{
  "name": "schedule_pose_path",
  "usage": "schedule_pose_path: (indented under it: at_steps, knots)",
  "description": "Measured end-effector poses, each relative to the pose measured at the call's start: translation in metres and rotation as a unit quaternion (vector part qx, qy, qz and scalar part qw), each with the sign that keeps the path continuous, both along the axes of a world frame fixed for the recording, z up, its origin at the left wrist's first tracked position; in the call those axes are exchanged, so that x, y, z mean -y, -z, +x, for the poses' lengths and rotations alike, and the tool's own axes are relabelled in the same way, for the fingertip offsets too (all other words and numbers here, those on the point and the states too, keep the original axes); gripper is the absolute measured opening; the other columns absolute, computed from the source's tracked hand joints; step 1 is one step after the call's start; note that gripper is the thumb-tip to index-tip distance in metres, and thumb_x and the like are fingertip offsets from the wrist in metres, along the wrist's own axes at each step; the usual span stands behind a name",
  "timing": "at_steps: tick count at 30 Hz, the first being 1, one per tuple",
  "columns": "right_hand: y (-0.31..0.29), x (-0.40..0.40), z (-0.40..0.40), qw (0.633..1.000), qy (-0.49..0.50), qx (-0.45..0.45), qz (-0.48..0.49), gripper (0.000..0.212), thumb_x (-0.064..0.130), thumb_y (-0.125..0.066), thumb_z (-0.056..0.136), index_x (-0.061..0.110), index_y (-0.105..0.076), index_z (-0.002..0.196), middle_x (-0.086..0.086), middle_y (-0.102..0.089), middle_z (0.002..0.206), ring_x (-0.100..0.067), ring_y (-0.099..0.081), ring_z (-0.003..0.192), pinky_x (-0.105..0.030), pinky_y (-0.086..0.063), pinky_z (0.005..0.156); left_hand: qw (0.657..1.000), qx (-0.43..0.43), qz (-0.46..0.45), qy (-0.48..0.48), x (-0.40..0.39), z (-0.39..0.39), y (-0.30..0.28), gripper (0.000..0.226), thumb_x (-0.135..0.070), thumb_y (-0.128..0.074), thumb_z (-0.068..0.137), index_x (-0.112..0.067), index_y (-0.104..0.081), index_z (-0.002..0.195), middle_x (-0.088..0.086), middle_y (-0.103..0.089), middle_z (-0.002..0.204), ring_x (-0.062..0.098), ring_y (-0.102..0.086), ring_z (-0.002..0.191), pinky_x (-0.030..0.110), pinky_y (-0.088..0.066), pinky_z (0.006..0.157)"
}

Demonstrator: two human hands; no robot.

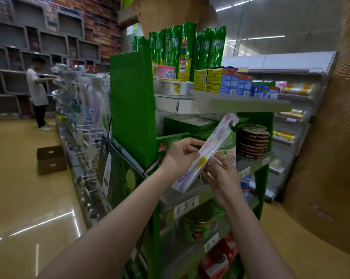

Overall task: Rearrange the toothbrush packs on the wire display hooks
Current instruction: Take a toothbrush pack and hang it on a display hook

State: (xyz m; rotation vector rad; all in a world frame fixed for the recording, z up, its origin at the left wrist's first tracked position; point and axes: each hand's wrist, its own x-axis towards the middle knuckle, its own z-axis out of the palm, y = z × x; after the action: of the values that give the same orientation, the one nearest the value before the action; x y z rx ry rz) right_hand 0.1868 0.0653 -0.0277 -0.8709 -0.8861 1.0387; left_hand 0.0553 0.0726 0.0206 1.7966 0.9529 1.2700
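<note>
A single toothbrush pack is held tilted before the green stand — its hang tab up and to the right. It is pinched by the left hand at mid-length; the right hand has fingers curled on its lower edge. The wire display hooks lie far left.

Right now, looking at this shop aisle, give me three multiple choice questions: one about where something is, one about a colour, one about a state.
1. Where are the wire display hooks relative to the green stand?
A. to its left
B. to its right
C. on top of it

2. What colour are the tall spray cans on top of the stand?
A. red
B. green
C. black

3. How is the toothbrush pack held?
A. hung on a hook
B. lying on the floor
C. by both hands

Answers: 1 A, the hooks run along the aisle at left. 2 B, green bodies. 3 C, the left hand and right hand both pinch it.
</note>
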Motion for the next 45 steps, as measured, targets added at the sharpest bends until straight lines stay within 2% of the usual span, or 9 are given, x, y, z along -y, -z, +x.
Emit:
schedule_pose_path:
  at_steps: [9, 16, 21, 25, 28, 33, 39, 43, 45]
  knots:
    - [0.009, 0.041, -0.016, 0.999, -0.008, 0.004, 0.044, 0.027, 0.008, -0.054, 0.093, 0.003, -0.055, 0.12, -0.01, -0.069, 0.096, -0.019, -0.068, 0.086, -0.029, -0.057, 0.071, 0.999, -0.027, 0.004, 0.021, 0.041, -0.023, 0.008, 0.028, -0.009, -0.059, 0.089, -0.031, -0.065, 0.104, 0.001, -0.068, 0.092, 0.014, -0.066, 0.09, 0.033, -0.056, 0.084]
    - [0.009, 0.085, -0.085, 0.998, -0.023, 0.005, 0.066, 0.02, 0.007, -0.054, 0.092, 0.008, -0.058, 0.112, -0.007, -0.07, 0.1, -0.017, -0.07, 0.086, -0.029, -0.057, 0.072, 0.997, -0.057, 0.017, 0.039, 0.082, -0.1, 0.007, 0.027, -0.009, -0.057, 0.092, -0.029, -0.063, 0.109, 0.005, -0.07, 0.094, 0.006, -0.065, 0.081, 0.017, -0.053, 0.071]
    - [0.02, 0.11, -0.171, 0.997, -0.062, 0.0, 0.051, 0.03, 0.008, -0.055, 0.092, 0.004, -0.054, 0.122, -0.015, -0.066, 0.114, -0.027, -0.067, 0.101, -0.034, -0.057, 0.078, 0.996, -0.08, 0.004, 0.036, 0.111, -0.194, 0.019, 0.03, -0.009, -0.054, 0.093, -0.026, -0.062, 0.117, 0.004, -0.069, 0.085, 0.014, -0.068, 0.079, 0.029, -0.058, 0.071]
    - [0.03, 0.125, -0.244, 0.998, -0.06, 0.004, 0.028, 0.025, 0.009, -0.056, 0.093, 0.007, -0.056, 0.117, -0.015, -0.069, 0.108, -0.025, -0.069, 0.095, -0.035, -0.056, 0.078, 0.995, -0.099, -0.014, 0.011, 0.128, -0.266, 0.03, 0.038, -0.008, -0.053, 0.093, -0.042, -0.061, 0.109, 0.023, -0.068, 0.094, 0.045, -0.062, 0.09, 0.058, -0.052, 0.08]
    - [0.036, 0.131, -0.293, 0.998, -0.064, 0.015, 0.015, 0.025, 0.01, -0.057, 0.092, 0.007, -0.056, 0.117, -0.016, -0.068, 0.11, -0.028, -0.068, 0.098, -0.04, -0.055, 0.084, 0.995, -0.101, -0.027, 0.006, 0.136, -0.317, 0.039, 0.043, -0.008, -0.054, 0.092, -0.045, -0.062, 0.111, 0.025, -0.066, 0.097, 0.045, -0.062, 0.086, 0.064, -0.048, 0.082]
    - [0.036, 0.117, -0.347, 0.996, -0.071, 0.054, 0.011, 0.02, 0.012, -0.059, 0.091, 0.01, -0.059, 0.111, -0.006, -0.071, 0.099, -0.021, -0.07, 0.087, -0.031, -0.056, 0.071, 0.997, -0.07, -0.042, -0.014, 0.127, -0.372, 0.044, 0.043, -0.004, -0.056, 0.09, -0.04, -0.061, 0.113, 0.027, -0.065, 0.097, 0.04, -0.063, 0.094, 0.058, -0.052, 0.083]
    - [0.034, 0.057, -0.396, 0.99, -0.1, 0.101, 0.005, 0.026, 0.016, -0.061, 0.089, 0.013, -0.059, 0.114, -0.009, -0.068, 0.109, -0.023, -0.069, 0.097, -0.042, -0.056, 0.083, 0.997, -0.026, -0.071, -0.021, 0.069, -0.428, 0.053, 0.037, -0.004, -0.059, 0.089, -0.028, -0.06, 0.117, 0.014, -0.07, 0.1, 0.023, -0.069, 0.093, 0.03, -0.059, 0.075]
    - [0.037, 0.008, -0.431, 0.988, -0.106, 0.108, 0.017, 0.029, 0.017, -0.062, 0.088, 0.012, -0.057, 0.116, -0.006, -0.069, 0.105, -0.018, -0.07, 0.09, -0.032, -0.057, 0.073, 0.995, -0.012, -0.095, -0.041, 0.023, -0.458, 0.062, 0.027, -0.01, -0.061, 0.09, -0.013, -0.061, 0.116, 0.015, -0.068, 0.104, 0.025, -0.068, 0.096, 0.029, -0.058, 0.075]
    - [0.038, -0.019, -0.449, 0.989, -0.102, 0.105, 0.009, 0.028, 0.016, -0.062, 0.088, 0.011, -0.058, 0.115, -0.009, -0.068, 0.106, -0.022, -0.069, 0.094, -0.036, -0.058, 0.076, 0.993, -0.003, -0.112, -0.046, -0.002, -0.474, 0.061, 0.023, -0.01, -0.061, 0.09, -0.009, -0.062, 0.113, 0.018, -0.067, 0.106, 0.028, -0.067, 0.097, 0.029, -0.058, 0.074]
